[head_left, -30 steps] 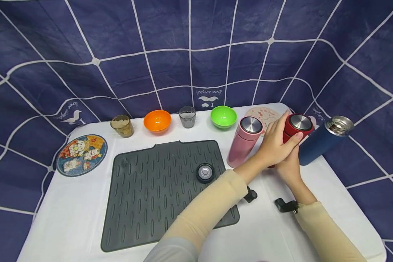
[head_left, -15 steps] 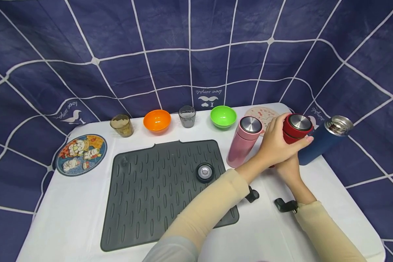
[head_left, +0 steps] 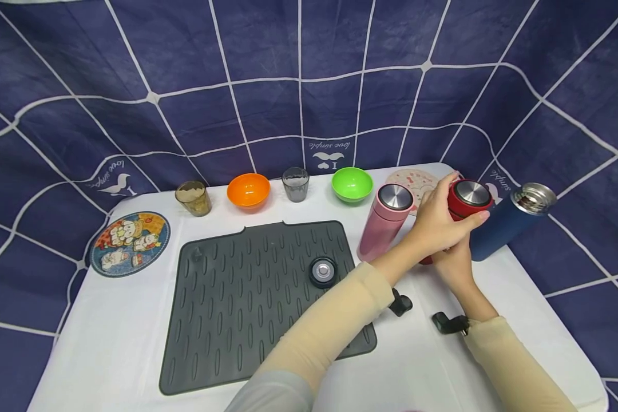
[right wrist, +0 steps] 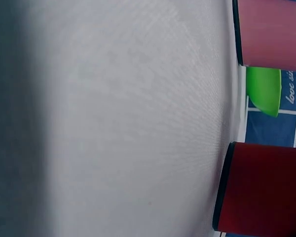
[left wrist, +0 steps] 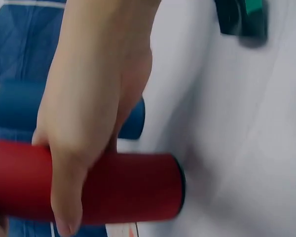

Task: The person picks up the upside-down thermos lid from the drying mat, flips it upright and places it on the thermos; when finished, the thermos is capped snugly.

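Observation:
My left hand (head_left: 435,226) is wrapped round the upper part of a red thermos bottle (head_left: 472,193), just at its steel-topped lid, with the thumb across the front. Lower down, my right hand (head_left: 454,260) grips the same bottle's body; in the left wrist view its thumb lies across the red side (left wrist: 133,187). Whether the base touches the table, I cannot tell. To the right stands a blue thermos bottle (head_left: 499,226) with a bare steel mouth. A pink thermos bottle (head_left: 381,229), lid on, stands left of my hands. The fingers on the far side are hidden.
A dark screw lid (head_left: 323,272), inside up, lies on a grey drying mat (head_left: 257,332). Along the back are an amber glass (head_left: 193,198), orange bowl (head_left: 248,191), grey glass (head_left: 295,184), green bowl (head_left: 352,184) and pink round mat (head_left: 412,178). A picture mat (head_left: 129,244) lies left.
My left hand has turned slightly about the top of the red thermos bottle, its thumb shifting right across the front. The right hand and the other things have stayed in place.

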Action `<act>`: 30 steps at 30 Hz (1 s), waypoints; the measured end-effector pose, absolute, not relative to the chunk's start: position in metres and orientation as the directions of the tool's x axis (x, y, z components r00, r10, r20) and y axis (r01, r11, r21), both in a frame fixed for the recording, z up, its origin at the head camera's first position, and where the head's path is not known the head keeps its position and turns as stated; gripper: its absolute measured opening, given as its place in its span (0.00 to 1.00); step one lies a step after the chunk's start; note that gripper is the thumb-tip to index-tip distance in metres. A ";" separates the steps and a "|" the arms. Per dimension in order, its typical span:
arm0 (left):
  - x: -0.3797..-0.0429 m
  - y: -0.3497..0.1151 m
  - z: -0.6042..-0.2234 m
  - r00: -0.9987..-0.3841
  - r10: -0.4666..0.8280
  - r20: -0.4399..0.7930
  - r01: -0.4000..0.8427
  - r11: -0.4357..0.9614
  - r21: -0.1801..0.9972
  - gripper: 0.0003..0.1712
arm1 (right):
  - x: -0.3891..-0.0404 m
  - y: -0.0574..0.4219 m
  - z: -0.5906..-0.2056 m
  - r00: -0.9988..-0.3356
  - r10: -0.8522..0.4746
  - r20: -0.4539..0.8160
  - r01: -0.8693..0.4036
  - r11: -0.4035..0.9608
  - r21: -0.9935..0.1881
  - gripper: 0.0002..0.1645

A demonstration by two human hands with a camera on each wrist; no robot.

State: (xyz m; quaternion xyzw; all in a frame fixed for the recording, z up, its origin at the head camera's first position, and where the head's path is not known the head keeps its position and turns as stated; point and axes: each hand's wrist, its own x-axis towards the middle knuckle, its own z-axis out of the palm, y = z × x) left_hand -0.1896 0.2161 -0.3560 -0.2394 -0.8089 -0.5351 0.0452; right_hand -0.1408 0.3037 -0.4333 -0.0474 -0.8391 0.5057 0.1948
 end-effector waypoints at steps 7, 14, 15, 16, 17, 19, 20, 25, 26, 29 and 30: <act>-0.187 0.222 -0.363 -0.881 0.211 0.424 0.472 0.319 0.822 0.45 | -0.138 0.300 -0.426 -0.915 0.230 0.332 -0.184 0.495 -0.849 0.34; -0.190 0.214 -0.362 -0.864 0.334 0.375 0.475 0.298 0.828 0.44 | -0.140 0.303 -0.423 -0.928 0.223 0.298 -0.149 0.512 -0.846 0.29; -0.190 0.215 -0.362 -0.871 0.322 0.372 0.467 0.302 0.831 0.46 | -0.140 0.303 -0.422 -0.928 0.229 0.293 -0.142 0.511 -0.848 0.28; -0.188 0.217 -0.361 -0.878 0.300 0.373 0.460 0.309 0.833 0.47 | -0.139 0.303 -0.422 -0.927 0.231 0.294 -0.141 0.513 -0.847 0.28; -0.187 0.219 -0.361 -0.885 0.274 0.377 0.453 0.320 0.832 0.47 | -0.138 0.302 -0.421 -0.926 0.235 0.295 -0.139 0.514 -0.846 0.29; -0.185 0.223 -0.360 -0.893 0.227 0.388 0.445 0.337 0.829 0.48 | -0.137 0.302 -0.420 -0.921 0.238 0.309 -0.146 0.523 -0.840 0.31; -0.185 0.224 -0.360 -0.893 0.212 0.397 0.448 0.341 0.827 0.48 | -0.136 0.302 -0.420 -0.917 0.238 0.319 -0.152 0.531 -0.834 0.33; -0.188 0.223 -0.362 -0.877 0.259 0.404 0.466 0.259 0.846 0.42 | -0.137 0.303 -0.419 -0.921 0.220 0.320 -0.169 0.517 -0.839 0.34; -0.189 0.222 -0.363 -0.874 0.282 0.396 0.463 0.234 0.855 0.41 | -0.138 0.304 -0.420 -0.925 0.220 0.309 -0.162 0.508 -0.846 0.33; -0.192 0.218 -0.363 -0.868 0.343 0.359 0.435 0.177 0.883 0.40 | -0.140 0.305 -0.421 -0.936 0.224 0.270 -0.128 0.498 -0.858 0.33; -0.192 0.217 -0.362 -0.869 0.350 0.349 0.428 0.180 0.886 0.40 | -0.140 0.305 -0.421 -0.937 0.231 0.261 -0.116 0.500 -0.858 0.34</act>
